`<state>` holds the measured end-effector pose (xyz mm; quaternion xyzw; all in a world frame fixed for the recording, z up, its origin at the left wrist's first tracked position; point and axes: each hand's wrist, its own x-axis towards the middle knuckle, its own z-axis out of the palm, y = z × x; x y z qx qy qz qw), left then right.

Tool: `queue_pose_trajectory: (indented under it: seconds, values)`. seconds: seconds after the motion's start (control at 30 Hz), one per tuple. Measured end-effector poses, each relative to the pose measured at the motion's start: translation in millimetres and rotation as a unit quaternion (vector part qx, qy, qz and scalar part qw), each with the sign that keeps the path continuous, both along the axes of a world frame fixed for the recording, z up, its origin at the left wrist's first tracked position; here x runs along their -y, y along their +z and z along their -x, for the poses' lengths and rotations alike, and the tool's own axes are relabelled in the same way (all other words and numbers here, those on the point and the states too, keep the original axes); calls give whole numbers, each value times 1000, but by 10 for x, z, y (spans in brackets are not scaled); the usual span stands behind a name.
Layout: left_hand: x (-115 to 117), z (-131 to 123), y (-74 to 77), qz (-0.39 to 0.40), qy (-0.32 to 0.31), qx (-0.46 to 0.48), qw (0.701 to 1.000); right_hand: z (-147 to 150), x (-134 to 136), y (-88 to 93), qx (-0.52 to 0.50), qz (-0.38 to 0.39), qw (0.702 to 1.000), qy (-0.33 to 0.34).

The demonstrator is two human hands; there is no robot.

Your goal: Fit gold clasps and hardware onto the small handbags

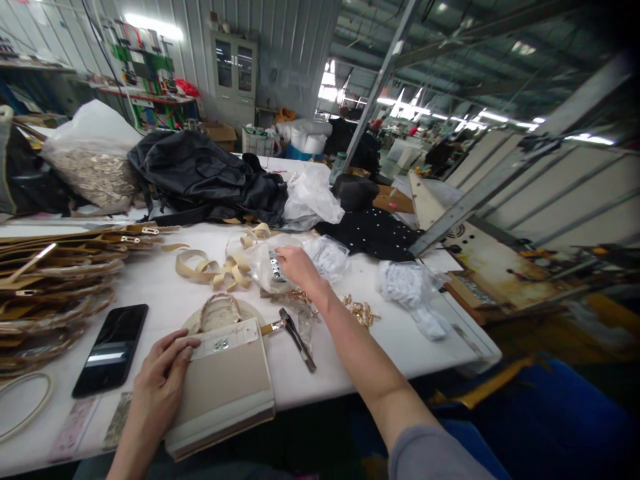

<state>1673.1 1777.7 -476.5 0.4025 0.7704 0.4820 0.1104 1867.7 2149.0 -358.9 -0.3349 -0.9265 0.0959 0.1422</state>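
Note:
My left hand [167, 367] lies along the left side of a beige handbag [227, 377], fingers curled over its upper edge. Two small shiny metal pieces [221, 344] sit on a pale strip near the bag's top. Behind it rises a twisted handle [220, 300] in clear wrap. My right hand [296, 263] reaches to a clear plastic bag [260, 267], its fingers closed at some small silver metal plates [275, 267]; what they pinch is hidden. A hammer [299, 340] rests between the handbag and my right forearm.
Tan strap coils [210, 270] and gold-coloured hardware [361, 310] lie on the white table [350, 360]. Brown straps [60, 273] are piled at left, near a black phone [111, 350]. A black backpack [205, 177] and a slanted metal post [500, 173] stand farther back.

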Motion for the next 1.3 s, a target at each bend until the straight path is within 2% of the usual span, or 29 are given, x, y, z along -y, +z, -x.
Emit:
queue_pose_trajectory:
  seconds: [0.07,0.17,0.3,0.43,0.57,0.7,0.83,1.0,1.1,1.3]
  values:
    - [-8,11,-5,-1,0,1,1000,-176,191,61,-63,-11,998,-6]
    - [-12,19,18,4,0,8,1000,-453,621,72,-164,-9,986,-9]
    - [-10,-15,83,8,16,29,999,-743,1253,-86,-224,36,974,17]
    - [-17,-97,172,-11,63,-7,998,-886,1664,-295,-250,72,965,26]
    - [-9,-153,284,-27,59,18,998,-913,1832,-403,-256,82,963,24]
    - [62,-152,353,-40,66,42,996,-851,1929,-408,-244,85,964,52]
    - [175,-176,401,-65,77,14,995,-750,2080,-361,-246,80,963,82]
    - [330,-255,473,-89,58,-33,994,-621,2309,-363,-205,94,967,122]
    - [440,-307,472,-79,51,-44,995,-565,2430,-431,-184,108,972,103]
    - [634,-348,348,-97,37,16,994,-504,2542,-651,-241,141,960,22]
